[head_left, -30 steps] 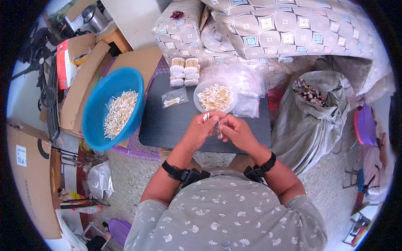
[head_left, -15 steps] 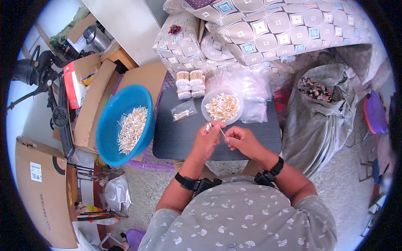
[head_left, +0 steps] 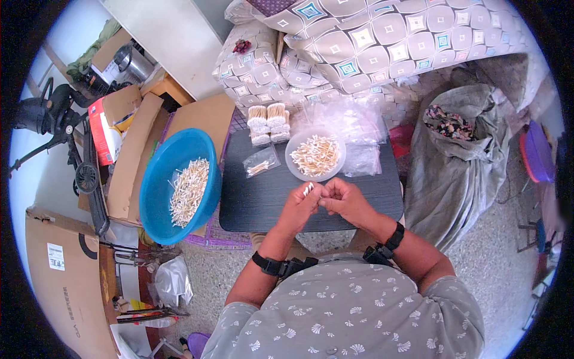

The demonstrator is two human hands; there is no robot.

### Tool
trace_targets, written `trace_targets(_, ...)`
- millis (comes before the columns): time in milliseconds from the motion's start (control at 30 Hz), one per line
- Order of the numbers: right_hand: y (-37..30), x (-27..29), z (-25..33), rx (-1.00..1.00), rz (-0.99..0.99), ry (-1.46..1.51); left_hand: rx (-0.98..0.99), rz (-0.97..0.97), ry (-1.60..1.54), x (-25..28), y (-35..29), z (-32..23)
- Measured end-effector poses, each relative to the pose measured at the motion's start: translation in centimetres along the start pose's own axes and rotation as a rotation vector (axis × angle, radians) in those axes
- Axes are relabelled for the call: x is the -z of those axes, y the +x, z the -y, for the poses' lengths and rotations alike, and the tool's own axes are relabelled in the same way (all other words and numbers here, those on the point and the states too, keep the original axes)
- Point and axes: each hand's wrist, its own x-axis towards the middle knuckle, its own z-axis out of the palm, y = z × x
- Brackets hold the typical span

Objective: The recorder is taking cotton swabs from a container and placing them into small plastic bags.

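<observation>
Above the near half of a dark table [head_left: 251,206], my left hand [head_left: 299,207] is closed around a few cotton swabs [head_left: 308,189], whose white tips poke out over the fingers. My right hand [head_left: 348,202] meets it, thumb and fingers pinched together at the left fingertips; what that pinch holds is hidden. Just beyond both hands stands a whitish round bowl [head_left: 292,167] heaped with loose swabs [head_left: 315,154]. A small clear bag [head_left: 261,160] with several swabs in it lies left of the bowl. Farther back are stacked swab bundles [head_left: 268,124].
Clear plastic bags [head_left: 362,128] lie at the table's far right. Left of the table, a blue basin [head_left: 156,179] holds many loose swabs. Cardboard boxes [head_left: 63,269] stand farther left. A grey sack [head_left: 454,173] rests on the right, and a patterned sofa [head_left: 382,45] is behind.
My right hand has moved in against the left, and the single swab that showed between them no longer shows. The view has shifted slightly.
</observation>
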Motion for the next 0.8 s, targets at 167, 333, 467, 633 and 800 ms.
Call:
trace_targets(167, -0.1, 0.2, -0.3, -0.017, 0.011, 0.08, 0.031, 0.04, 0.067, 0.2, -0.1, 0.7)
trace_targets(333, 0.2, 0.3, -0.8, -0.034, 0.0, 0.043, -0.156, -0.097, 0.097, 1.3, 0.7, 1.3)
trace_targets(467, 0.6, 1.7, -1.6, -0.062, -0.084, -0.066, -0.124, -0.227, -0.185, 2.2, 1.5, 0.1)
trace_targets(633, 2.2, 3.6, -1.3, 0.033, -0.166, -0.324, -0.063, -0.347, 0.173, 9.0, 3.2, 2.3)
trace_targets(800, 4.8, 4.9, 0.9, 0.219, -0.252, -0.587, -0.342, -0.514, 0.919, 11.6, 4.5, 4.7)
